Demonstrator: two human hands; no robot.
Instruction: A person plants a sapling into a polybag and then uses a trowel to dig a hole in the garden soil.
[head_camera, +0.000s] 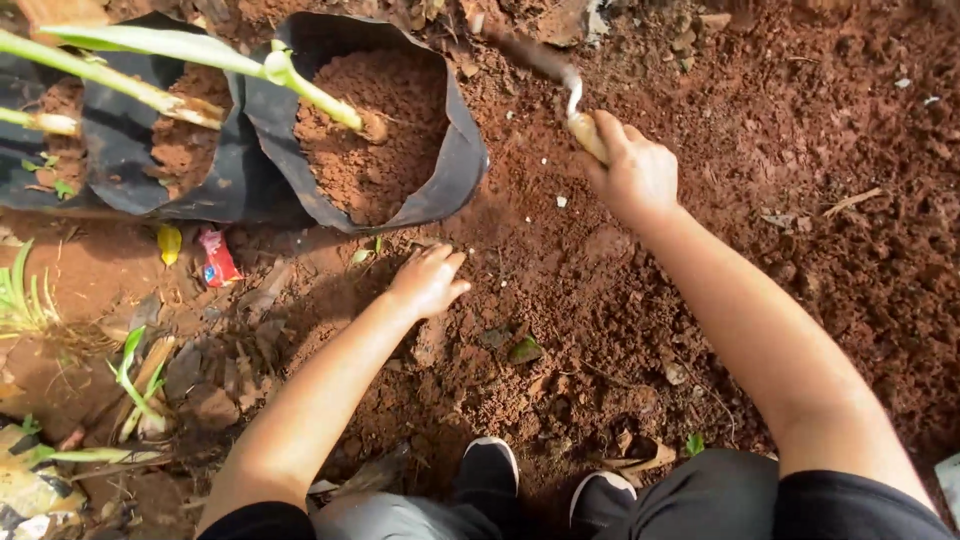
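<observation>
My right hand (636, 170) grips the pale wooden handle of a small digging tool (570, 100), whose blade pokes into the loose red soil (720, 120) ahead of me. My left hand (430, 280) rests palm down on the ground, fingers spread a little, just below a black grow bag (455, 170) filled with red soil. A green plant stem (310, 95) lies slanted across that bag's soil. Two more black bags (110, 150) with soil and stems stand to its left.
A red wrapper (217, 262) and a yellow leaf (169, 243) lie left of my left hand. Dry leaves, stones and grass shoots (135, 375) litter the lower left. My black shoes (490, 468) sit at the bottom centre.
</observation>
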